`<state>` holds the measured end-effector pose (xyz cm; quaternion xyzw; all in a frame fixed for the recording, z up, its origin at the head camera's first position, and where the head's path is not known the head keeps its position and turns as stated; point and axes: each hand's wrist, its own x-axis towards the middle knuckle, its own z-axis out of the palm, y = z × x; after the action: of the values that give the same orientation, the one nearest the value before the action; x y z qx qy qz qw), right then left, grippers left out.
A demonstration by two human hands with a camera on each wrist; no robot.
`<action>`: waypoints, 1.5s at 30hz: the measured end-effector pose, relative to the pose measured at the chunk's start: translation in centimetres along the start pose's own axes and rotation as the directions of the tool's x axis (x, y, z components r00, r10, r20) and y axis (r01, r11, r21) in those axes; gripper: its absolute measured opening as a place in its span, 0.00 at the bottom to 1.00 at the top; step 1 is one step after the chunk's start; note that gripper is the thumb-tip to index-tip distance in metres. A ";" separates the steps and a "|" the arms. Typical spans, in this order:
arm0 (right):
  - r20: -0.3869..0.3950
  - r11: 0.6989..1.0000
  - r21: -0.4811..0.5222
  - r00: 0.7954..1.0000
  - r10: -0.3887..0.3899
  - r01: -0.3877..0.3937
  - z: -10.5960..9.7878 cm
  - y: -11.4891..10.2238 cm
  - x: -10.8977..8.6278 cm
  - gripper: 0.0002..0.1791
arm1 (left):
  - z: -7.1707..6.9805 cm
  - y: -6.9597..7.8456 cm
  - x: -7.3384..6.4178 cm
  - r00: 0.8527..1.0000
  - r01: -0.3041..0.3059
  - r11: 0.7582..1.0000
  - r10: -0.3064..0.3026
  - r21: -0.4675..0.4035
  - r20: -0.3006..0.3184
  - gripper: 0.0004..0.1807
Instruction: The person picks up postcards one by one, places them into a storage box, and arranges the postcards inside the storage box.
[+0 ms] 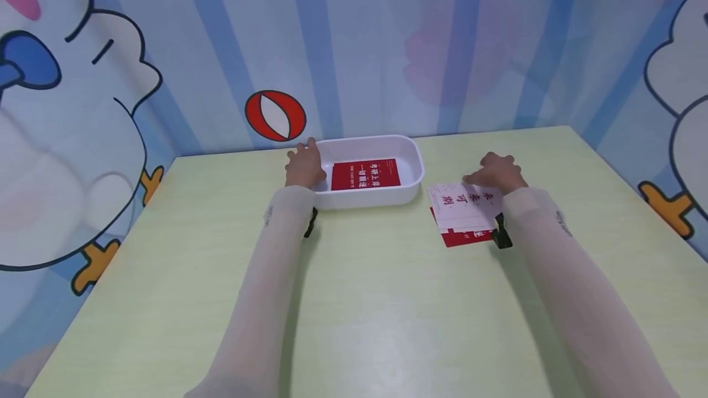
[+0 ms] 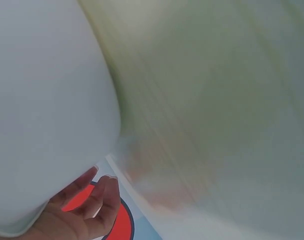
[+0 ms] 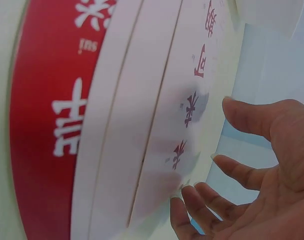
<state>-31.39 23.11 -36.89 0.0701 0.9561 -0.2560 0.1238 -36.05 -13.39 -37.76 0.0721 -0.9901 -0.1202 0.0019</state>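
Observation:
At the left end of a white plastic tray (image 1: pixel 367 200), my left hand (image 1: pixel 304 166) holds the rim, its thumb over the inner side. In the left wrist view the fingers (image 2: pixel 110 200) lie outside the tray wall (image 2: pixel 51 110); the thumb is hidden there. A red card (image 1: pixel 365 175) with white characters lies inside the tray. To the right, my right hand (image 1: pixel 498 174) hovers at the far edge of several overlapping cards, fingers spread and loosely bent. White cards (image 3: pixel 126 120) with red characters lie on top, and a red card (image 3: pixel 46 125) sticks out beneath them.
A pale yellow-green table (image 1: pixel 376 300) carries everything. Behind it stands a blue striped backdrop (image 1: pixel 365 48) with cartoon figures and a red ball print (image 1: pixel 275 115). The tray sits close to the table's back edge.

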 end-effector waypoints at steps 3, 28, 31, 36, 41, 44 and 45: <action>0.018 1.000 -0.002 1.000 0.008 -0.008 -0.1 -0.1 -0.2 0.42 | 0.0 0.1 0.1 1.000 0.009 1.000 -0.009 0.004 -0.002 0.45; -0.007 0.993 -0.112 1.000 0.030 -0.030 0.8 -0.3 0.0 0.52 | -0.1 0.1 0.0 1.000 0.017 1.000 -0.017 0.000 0.008 0.46; -0.018 0.992 -0.119 0.999 0.041 -0.043 0.8 -0.4 0.0 0.53 | -0.2 0.1 0.0 1.000 0.018 1.000 -0.018 0.005 0.012 0.46; -0.025 0.990 -0.130 0.998 0.052 -0.055 0.9 -0.4 0.3 0.54 | -0.4 0.1 0.0 1.000 0.016 1.000 -0.016 0.006 0.013 0.46; -0.029 0.991 -0.124 0.998 0.054 -0.057 1.0 -0.3 0.5 0.53 | -0.4 0.0 -0.2 1.000 0.009 1.000 -0.009 0.004 0.004 0.46; -0.029 0.990 -0.122 0.997 0.071 -0.074 0.9 -0.3 0.6 0.52 | -0.3 0.0 -0.4 1.000 0.004 1.000 -0.004 0.000 0.002 0.46; -0.030 0.990 -0.112 0.996 0.085 -0.088 0.9 -0.3 0.7 0.52 | -0.4 0.1 -0.4 1.000 0.000 1.000 0.000 -0.003 0.001 0.46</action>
<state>-31.91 22.44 -37.69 0.1077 0.9667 -0.1947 0.1265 -35.63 -13.36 -37.39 0.0722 -0.9899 -0.1217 0.0015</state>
